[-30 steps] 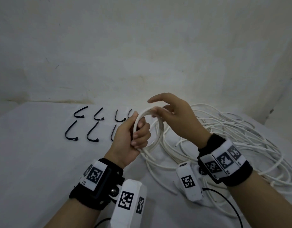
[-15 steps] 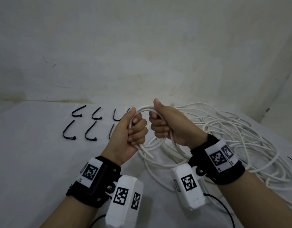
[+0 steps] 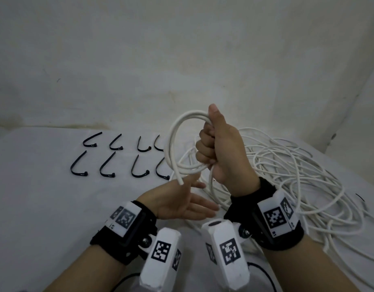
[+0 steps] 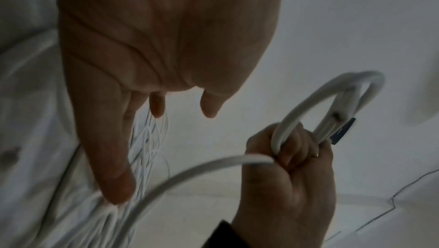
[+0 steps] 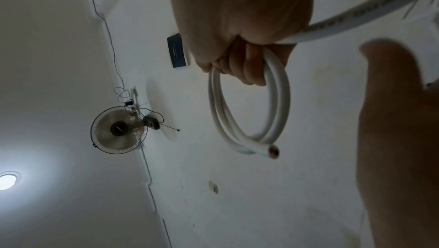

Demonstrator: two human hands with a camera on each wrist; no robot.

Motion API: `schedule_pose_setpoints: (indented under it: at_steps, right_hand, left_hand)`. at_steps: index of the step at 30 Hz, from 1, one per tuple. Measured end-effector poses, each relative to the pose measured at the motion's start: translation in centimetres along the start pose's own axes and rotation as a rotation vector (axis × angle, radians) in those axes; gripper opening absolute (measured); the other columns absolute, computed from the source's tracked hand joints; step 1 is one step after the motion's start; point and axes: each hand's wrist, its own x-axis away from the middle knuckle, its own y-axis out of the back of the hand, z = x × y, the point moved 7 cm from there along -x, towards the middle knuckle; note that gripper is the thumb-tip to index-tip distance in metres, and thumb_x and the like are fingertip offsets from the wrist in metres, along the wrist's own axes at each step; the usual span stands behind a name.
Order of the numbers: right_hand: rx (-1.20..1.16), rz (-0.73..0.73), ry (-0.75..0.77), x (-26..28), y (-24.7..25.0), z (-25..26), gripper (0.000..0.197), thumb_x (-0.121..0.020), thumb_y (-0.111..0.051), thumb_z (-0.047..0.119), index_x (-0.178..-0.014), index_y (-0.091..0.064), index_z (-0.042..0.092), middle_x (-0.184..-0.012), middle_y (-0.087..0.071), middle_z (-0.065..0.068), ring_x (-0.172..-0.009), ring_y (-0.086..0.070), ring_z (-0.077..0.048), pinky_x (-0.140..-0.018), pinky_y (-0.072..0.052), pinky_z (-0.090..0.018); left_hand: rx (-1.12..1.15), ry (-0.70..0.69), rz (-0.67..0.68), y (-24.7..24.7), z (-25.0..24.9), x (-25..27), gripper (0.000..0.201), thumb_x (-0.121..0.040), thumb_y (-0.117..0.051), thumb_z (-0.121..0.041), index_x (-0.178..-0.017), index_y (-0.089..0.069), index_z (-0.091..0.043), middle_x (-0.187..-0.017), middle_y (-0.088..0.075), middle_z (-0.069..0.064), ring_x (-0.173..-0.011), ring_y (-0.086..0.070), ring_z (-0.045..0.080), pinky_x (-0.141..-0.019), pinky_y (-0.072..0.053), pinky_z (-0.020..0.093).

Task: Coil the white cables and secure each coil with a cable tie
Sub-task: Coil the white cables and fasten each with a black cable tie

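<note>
— Coil (image 3: 183, 148) first: where is it?

— I see my right hand (image 3: 223, 153) fisted round a small coil of white cable, held upright above the tabletop (image 3: 34, 207). About two turns show. The cut end (image 3: 180, 182) pokes down and to the left, just over my left hand (image 3: 179, 202).

— And that left hand?

— I have it low and near, palm turned up, fingers straight and spread, gripping nothing. From the left wrist camera the fingertips (image 4: 118, 192) lie close over strands of the loose cable; I cannot tell whether they touch.

— The rest of the cable?

— A big tangled heap (image 3: 298, 186) sits on the right side of the tabletop, running on from the coil in my fist.

— Ties?

— Black cable ties (image 3: 110, 157) lie in two rows on the left, far of my left hand, each bent in a hook. The coil hides part of the rightmost pair.

— Anything else?

— A wall fan (image 5: 118, 130) shows in the right wrist view.
</note>
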Motion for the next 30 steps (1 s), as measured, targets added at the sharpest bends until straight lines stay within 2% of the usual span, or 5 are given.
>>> schedule_pose_setpoints:
  at_steps: [6,11,16,21,30]
  right_hand:
    - [-0.049,-0.107,0.066,0.8,0.5,0.0,0.048,-0.098,-0.045,0.039,-0.059,-0.023,0.021,-0.048,-0.014,0.006,-0.038,-0.011,-0.009,-0.037,-0.014,-0.018]
    - [-0.087,-0.175,0.135,1.5,1.3,0.5,0.048,-0.098,-0.045,0.039,-0.059,-0.025,0.020,-0.047,-0.016,0.005,-0.038,-0.012,-0.009,-0.037,-0.014,-0.019]
    - [-0.126,-0.236,0.201,2.4,2.2,1.1,0.049,-0.098,-0.044,0.038,-0.057,-0.025,0.019,-0.044,-0.017,0.006,-0.036,-0.013,-0.008,-0.037,-0.014,-0.018]
    - [-0.129,-0.260,0.188,2.6,2.9,0.9,0.048,-0.099,-0.044,0.038,-0.059,-0.025,0.020,-0.045,-0.016,0.006,-0.036,-0.012,-0.008,-0.036,-0.016,-0.017]
    - [-0.167,-0.376,0.192,1.9,5.2,0.3,0.048,-0.099,-0.044,0.038,-0.059,-0.026,0.019,-0.043,-0.019,0.008,-0.034,-0.015,-0.007,-0.035,-0.017,-0.016]
  left_hand:
    - [0.157,-0.195,-0.011,-1.4,-0.8,-0.6,0.041,-0.079,-0.071,-0.008,-0.113,-0.052,0.005,-0.096,-0.067,0.019,-0.076,-0.072,0.024,-0.068,-0.058,0.024]
    - [0.464,-0.242,-0.175,0.8,-1.1,-1.0,0.039,-0.089,-0.053,0.007,-0.127,-0.047,0.014,-0.117,-0.058,0.026,-0.086,-0.066,0.027,-0.071,-0.059,0.031]
    - [0.432,-0.226,-0.158,0.8,-1.6,-0.1,0.027,-0.062,-0.062,0.008,-0.088,-0.063,0.013,-0.093,-0.068,0.024,-0.071,-0.071,0.024,-0.075,-0.057,0.030]
    - [0.318,-0.203,-0.170,0.9,-1.5,-0.2,0.018,-0.081,-0.054,0.010,-0.074,-0.070,0.012,-0.082,-0.072,0.017,-0.070,-0.071,0.017,-0.074,-0.056,0.025]
    - [0.040,-0.421,-0.222,2.1,-5.1,2.3,0.029,-0.086,-0.049,0.012,-0.105,-0.063,-0.003,-0.081,-0.072,0.003,-0.072,-0.069,0.007,-0.066,-0.056,0.016]
